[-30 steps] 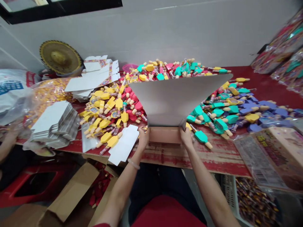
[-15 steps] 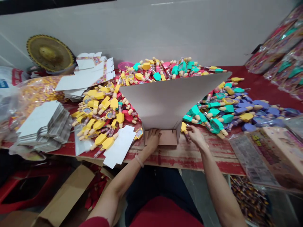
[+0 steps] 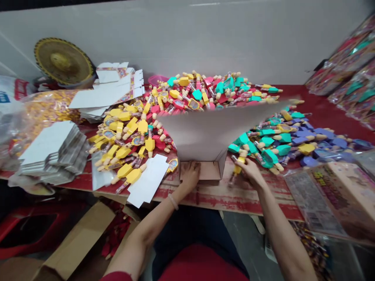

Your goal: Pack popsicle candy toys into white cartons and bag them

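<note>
An open cardboard box [image 3: 202, 134] stands at the table's front edge, its tall flap raised and blurred. Inside its lower part rests my left hand [image 3: 191, 173], fingers spread over the bottom, holding nothing I can see. Just right of the box, my right hand [image 3: 251, 171] has its fingers closed on a yellow toy [image 3: 238, 164] with a clear tube, slightly blurred. Behind and beside the box lie heaps of similar toys: yellow toys [image 3: 142, 127] on the left, green toys [image 3: 268, 141] and purple toys [image 3: 325, 132] on the right.
Folded white cartons [image 3: 48, 146] are stacked at left, beside a bag of yellow pieces [image 3: 52, 111]. A white flat carton [image 3: 150, 177] lies left of the box. Printed packages [image 3: 336, 191] sit at the right edge. Below the table is an open brown carton [image 3: 79, 238].
My right hand has closed on the yellow toy and drawn it a little right and toward me. The box's raised flap has tilted down slightly. My left hand remains in the box.
</note>
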The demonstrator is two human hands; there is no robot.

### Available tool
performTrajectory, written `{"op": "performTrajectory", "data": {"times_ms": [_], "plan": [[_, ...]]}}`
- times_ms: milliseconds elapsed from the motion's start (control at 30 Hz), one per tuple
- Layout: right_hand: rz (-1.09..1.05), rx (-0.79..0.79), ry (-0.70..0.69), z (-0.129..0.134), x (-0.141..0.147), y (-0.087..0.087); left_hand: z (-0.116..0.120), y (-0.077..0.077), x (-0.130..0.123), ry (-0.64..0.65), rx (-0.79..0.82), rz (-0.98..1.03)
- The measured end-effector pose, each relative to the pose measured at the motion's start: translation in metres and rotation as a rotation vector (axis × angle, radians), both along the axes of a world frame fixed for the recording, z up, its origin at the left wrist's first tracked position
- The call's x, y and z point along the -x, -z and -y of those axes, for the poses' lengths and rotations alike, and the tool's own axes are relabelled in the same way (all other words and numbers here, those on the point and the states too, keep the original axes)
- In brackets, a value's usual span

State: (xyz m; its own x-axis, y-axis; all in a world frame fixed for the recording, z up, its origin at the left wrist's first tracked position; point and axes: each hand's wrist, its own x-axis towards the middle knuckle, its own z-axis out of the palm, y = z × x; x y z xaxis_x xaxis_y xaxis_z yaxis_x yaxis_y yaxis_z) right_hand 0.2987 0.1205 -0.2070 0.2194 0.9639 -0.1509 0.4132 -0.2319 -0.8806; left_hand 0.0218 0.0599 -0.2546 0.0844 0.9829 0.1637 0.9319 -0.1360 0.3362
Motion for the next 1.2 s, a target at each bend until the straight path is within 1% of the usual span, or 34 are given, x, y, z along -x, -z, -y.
{"op": "performTrajectory", "data": {"times_ms": [67,133,167,200,267,333,400,500,533,600,667,767,900,1033,1200], "plan": [[-0.293,0.0,0.092,0.024,-0.023,-0.013,0.003,-0.007,-0.005,0.018,0.032,-0.04],[-0.448,-0.046,0.112,0.045,-0.033,-0.034,0.01,-0.013,-0.013,0.032,0.064,-0.078],[-0.48,-0.08,0.095,0.054,-0.031,-0.046,0.014,-0.015,-0.017,0.04,0.077,-0.095],[-0.481,-0.108,0.06,0.061,-0.025,-0.059,0.019,-0.017,-0.021,0.056,0.09,-0.109],[-0.419,-0.165,-0.047,0.069,-0.002,-0.081,0.027,-0.017,-0.03,0.096,0.12,-0.13],[-0.315,-0.225,-0.192,0.068,0.029,-0.093,0.033,-0.016,-0.039,0.124,0.158,-0.131],[-0.232,-0.239,-0.367,0.062,0.061,-0.094,0.035,-0.015,-0.048,0.12,0.214,-0.122],[-0.148,-0.202,-0.633,0.047,0.1,-0.081,0.031,-0.016,-0.058,0.116,0.32,-0.133],[-0.107,-0.193,-0.697,0.042,0.11,-0.076,0.029,-0.016,-0.059,0.126,0.345,-0.144],[-0.004,-0.182,-0.775,0.034,0.124,-0.07,0.028,-0.016,-0.06,0.141,0.356,-0.175],[0.105,-0.181,-0.825,0.028,0.13,-0.067,0.03,-0.014,-0.057,0.148,0.323,-0.215],[0.233,-0.201,-0.894,0.023,0.129,-0.068,0.032,-0.008,-0.05,0.156,0.271,-0.263],[0.343,-0.182,-0.879,0.02,0.125,-0.07,0.03,-0.002,-0.044,0.149,0.232,-0.261],[0.425,-0.165,-0.876,0.02,0.126,-0.074,0.028,0.001,-0.041,0.136,0.196,-0.234],[0.442,-0.172,-0.987,0.022,0.127,-0.077,0.028,0.002,-0.039,0.159,0.204,-0.203]]}}
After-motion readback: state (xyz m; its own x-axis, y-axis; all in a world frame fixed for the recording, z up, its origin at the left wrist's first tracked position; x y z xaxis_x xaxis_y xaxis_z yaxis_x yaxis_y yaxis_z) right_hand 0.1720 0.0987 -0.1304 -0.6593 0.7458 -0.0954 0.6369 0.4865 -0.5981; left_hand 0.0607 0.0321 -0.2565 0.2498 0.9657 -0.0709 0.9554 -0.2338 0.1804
